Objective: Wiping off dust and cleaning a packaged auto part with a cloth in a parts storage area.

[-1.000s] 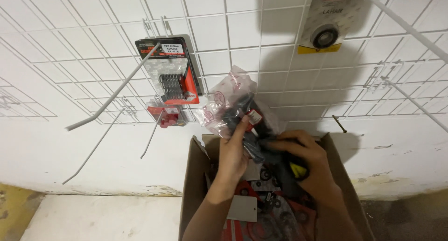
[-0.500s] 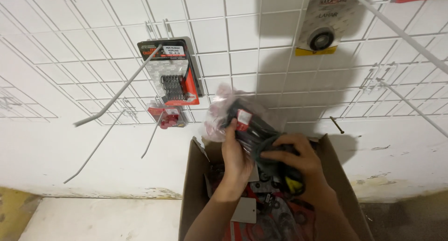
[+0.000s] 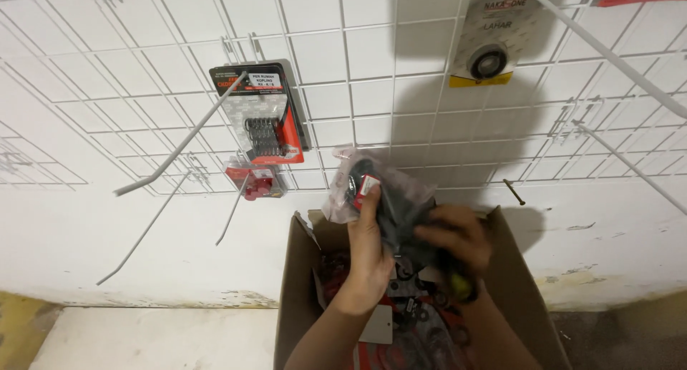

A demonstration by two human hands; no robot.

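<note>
Across the whole upper frame a white wire grid panel (image 3: pixel 343 69) hangs against a white wall, with long bare pegs sticking out at the left and right. Below it, at bottom centre, an open cardboard box (image 3: pixel 300 284) stands on the floor, holding red-and-black packaged parts. On the grid at upper left hangs a red-and-black carded pack of springs (image 3: pixel 261 112), with a small red packet (image 3: pixel 252 180) just under it; at upper right hangs a carded round bearing (image 3: pixel 490 37). Over the box, at mid-frame, both hands lift a clear plastic bag of dark parts (image 3: pixel 379 191). The left hand (image 3: pixel 368 248) has its fingers clamped on the bag's left side, thumb up by a small red label. The right hand (image 3: pixel 454 241) curls closed around the bag's lower right.
</note>
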